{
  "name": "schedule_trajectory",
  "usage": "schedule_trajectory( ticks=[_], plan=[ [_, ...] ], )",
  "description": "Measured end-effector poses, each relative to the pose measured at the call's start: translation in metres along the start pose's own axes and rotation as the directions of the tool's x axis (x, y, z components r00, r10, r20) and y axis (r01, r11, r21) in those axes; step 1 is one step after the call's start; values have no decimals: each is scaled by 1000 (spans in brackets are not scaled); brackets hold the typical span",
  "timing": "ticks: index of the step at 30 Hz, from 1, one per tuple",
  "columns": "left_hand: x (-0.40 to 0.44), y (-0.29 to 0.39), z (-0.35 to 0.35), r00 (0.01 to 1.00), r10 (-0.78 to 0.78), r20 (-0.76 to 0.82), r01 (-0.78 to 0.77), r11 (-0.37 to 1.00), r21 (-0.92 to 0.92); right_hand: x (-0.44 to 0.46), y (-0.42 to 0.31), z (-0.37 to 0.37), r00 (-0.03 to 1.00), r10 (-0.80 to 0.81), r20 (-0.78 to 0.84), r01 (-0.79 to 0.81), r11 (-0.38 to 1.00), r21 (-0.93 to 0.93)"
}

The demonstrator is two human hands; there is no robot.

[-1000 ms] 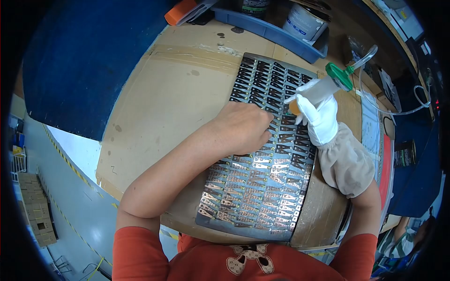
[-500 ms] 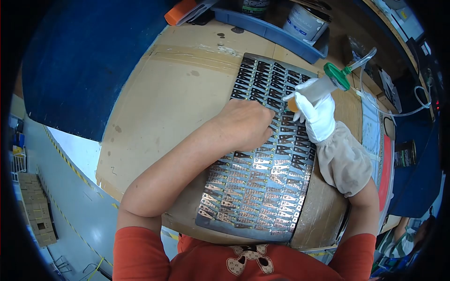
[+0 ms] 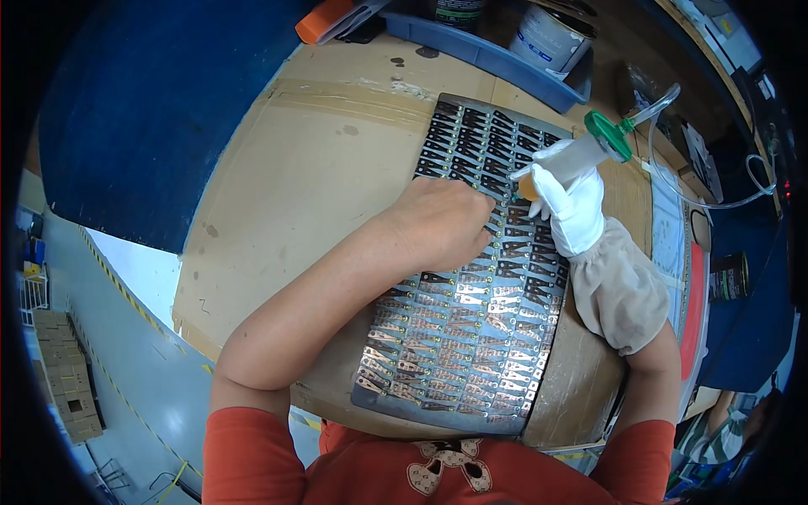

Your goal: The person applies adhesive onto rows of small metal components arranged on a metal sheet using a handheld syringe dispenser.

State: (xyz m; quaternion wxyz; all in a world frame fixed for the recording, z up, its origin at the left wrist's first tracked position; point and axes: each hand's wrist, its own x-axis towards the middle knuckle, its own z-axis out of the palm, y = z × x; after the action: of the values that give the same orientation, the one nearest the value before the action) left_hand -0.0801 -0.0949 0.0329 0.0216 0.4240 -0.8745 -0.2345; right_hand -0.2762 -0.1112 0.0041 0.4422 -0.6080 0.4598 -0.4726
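Observation:
A dark metal plate (image 3: 444, 404) lies on the cardboard-covered bench, bearing rows of small pointed metal pieces, dark towards the far end and coppery near my body. My left hand (image 3: 446, 223), bare, is closed over the middle of the plate; what its fingertips hold, if anything, is hidden. Just right of it, my right hand (image 3: 570, 202) wears a white glove and is wrapped round a clear syringe (image 3: 581, 160) with amber content low in the barrel. The syringe's green cap (image 3: 608, 136) points up and right, and its tip is low over the pieces near my left fingers.
A blue tray (image 3: 471, 52) with a labelled can (image 3: 549, 40) stands behind the plate. An orange object (image 3: 324, 21) sits at the back left. Clear tubing (image 3: 715, 202) loops from the syringe to the right. Another person's arm (image 3: 721, 412) shows at the lower right.
Both hands have shifted slightly up the plate, and the syringe tip has moved a little with my right hand. My left hand stays closed.

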Motion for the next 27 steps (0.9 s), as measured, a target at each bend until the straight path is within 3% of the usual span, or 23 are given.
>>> schedule_trajectory(
  ticks=[5, 11, 17, 20, 27],
  plan=[
    [0, 0, -1, 1000, -6, 10, 6, 1000, 7, 0, 2, 1, 999, -41, 5, 41, 999, -17],
    [0, 0, 0, 1000, -14, 11, 14, 1000, 5, 0, -4, 3, 999, 32, -6, -31, 997, 69],
    [1, 0, -3, 1000, -8, 11, 8, 1000, -1, 6, -7, 0, 1000, 1, -13, 0, 998, 62],
    [3, 0, -5, 1000, -7, -4, 7, 1000, -11, 9, -4, -1, 997, -64, -42, 62, 997, -37],
    [10, -5, -4, 1000, -3, -29, 3, 1000, 1, 8, -3, 0, 999, -12, -30, 12, 1000, 1]
  ],
)
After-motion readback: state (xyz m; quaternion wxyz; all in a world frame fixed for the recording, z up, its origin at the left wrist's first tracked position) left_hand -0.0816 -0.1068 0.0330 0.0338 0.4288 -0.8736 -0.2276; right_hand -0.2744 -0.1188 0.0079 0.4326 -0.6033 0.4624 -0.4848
